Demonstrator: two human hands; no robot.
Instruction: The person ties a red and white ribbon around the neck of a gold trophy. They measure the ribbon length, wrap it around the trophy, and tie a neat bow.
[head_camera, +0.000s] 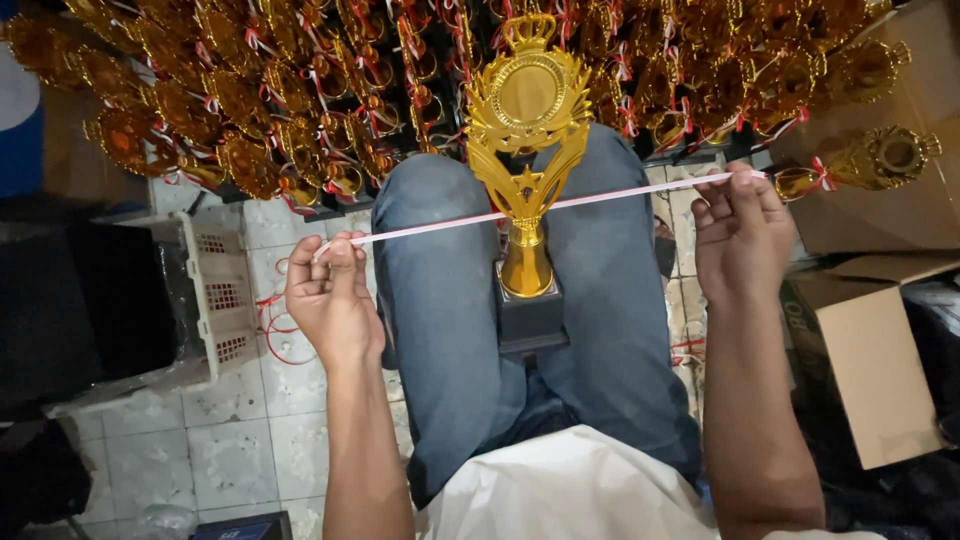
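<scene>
Left hand (330, 300) and right hand (738, 235) each pinched on an end of a thin white-and-red ribbon (520, 212), stretched taut across the stem of a gold trophy (527, 150). Trophy upright between the denim-clad knees (440, 300), dark base (530, 320) wedged there. Beyond the trophy, rows of like gold trophies (280, 110); right of it a cardboard box (870, 370), left of it a white plastic basket (220, 290) on the tiled floor (240, 440).

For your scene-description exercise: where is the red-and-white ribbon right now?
In the head view, the ribbon stretches across the centre, pinched between the left hand and right hand, crossing the gold trophy held between the knees.
</scene>
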